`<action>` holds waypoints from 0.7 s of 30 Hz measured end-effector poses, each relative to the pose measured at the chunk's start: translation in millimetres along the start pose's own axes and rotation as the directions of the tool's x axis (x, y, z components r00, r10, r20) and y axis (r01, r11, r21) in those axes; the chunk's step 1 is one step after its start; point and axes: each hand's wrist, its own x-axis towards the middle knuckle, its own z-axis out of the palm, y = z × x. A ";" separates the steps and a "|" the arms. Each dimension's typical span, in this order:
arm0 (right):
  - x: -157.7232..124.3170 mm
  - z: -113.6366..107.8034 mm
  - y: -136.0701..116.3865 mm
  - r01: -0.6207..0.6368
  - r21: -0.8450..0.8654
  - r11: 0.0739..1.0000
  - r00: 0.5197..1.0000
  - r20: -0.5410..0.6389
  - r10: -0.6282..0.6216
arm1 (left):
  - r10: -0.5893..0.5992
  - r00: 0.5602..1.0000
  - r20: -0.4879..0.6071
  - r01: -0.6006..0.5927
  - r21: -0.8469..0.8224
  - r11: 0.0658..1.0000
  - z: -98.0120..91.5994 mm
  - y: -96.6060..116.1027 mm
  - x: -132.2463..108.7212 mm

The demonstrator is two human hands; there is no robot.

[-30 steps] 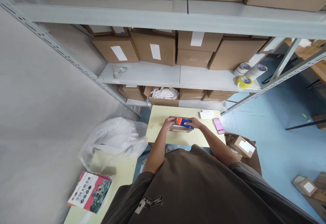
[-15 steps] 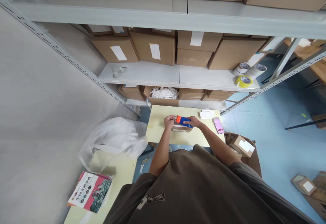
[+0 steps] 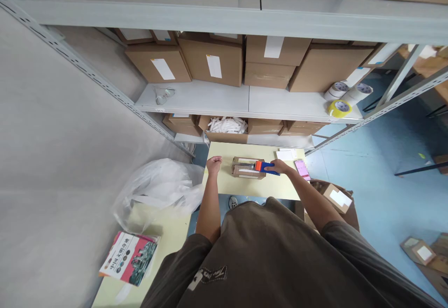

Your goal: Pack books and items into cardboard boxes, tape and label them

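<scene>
A small brown cardboard box (image 3: 241,173) with white labels lies on the pale yellow table. Over its top is a tool (image 3: 269,167) with a blue handle, an orange collar and a narrow greyish end pointing left; its exact kind is unclear. My right hand (image 3: 280,166) is wrapped round the blue handle. Left of the box and apart from it, my left hand (image 3: 213,164) is closed above the table; whatever its fingers may hold is too small to make out.
White papers (image 3: 286,154) and a pink-screened phone (image 3: 302,170) lie at the table's right. Behind stands a shelf (image 3: 196,95) with cardboard boxes and tape rolls (image 3: 339,108). A plastic bag (image 3: 161,189) and books (image 3: 129,257) are at left, an open carton (image 3: 352,221) at right.
My left hand has moved left, away from the tool and box. My right hand has shifted slightly right with the tool, whose greyish end now shows over the box.
</scene>
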 end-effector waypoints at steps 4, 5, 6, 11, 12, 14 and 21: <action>1.0 2.2 0.8 -0.030 -0.006 1.000 0.999 -0.018 0.030 | -0.010 1.000 0.018 0.011 -0.049 0.999 -4.3 0.3 4.5; 0.8 2.7 -0.2 -0.031 -0.006 1.000 0.999 -0.018 0.031 | -0.005 1.000 0.025 0.006 -0.061 0.998 -4.4 1.0 5.5; 0.2 2.7 -1.2 -0.033 -0.005 0.999 0.999 -0.017 0.033 | 0.004 0.999 0.039 -0.001 -0.072 0.997 -4.6 1.9 6.4; -12.0 -7.3 -3.1 -0.063 0.046 0.997 0.998 -0.006 0.064 | 0.047 0.991 0.129 -0.032 -0.115 0.993 -7.8 4.4 9.4; -15.2 -11.1 -3.3 -0.060 0.065 0.996 0.998 -0.008 0.060 | 0.053 0.990 0.128 -0.037 -0.128 0.991 -9.1 4.4 10.0; -19.7 -19.1 -5.2 -0.036 0.097 0.995 0.999 -0.029 0.039 | 0.064 0.993 0.097 -0.049 -0.150 0.987 -12.1 4.3 11.4; 2.1 -21.0 -18.7 0.021 0.068 0.997 0.999 -0.033 -0.019 | 0.042 0.999 0.022 -0.040 -0.100 0.994 -20.5 3.6 16.7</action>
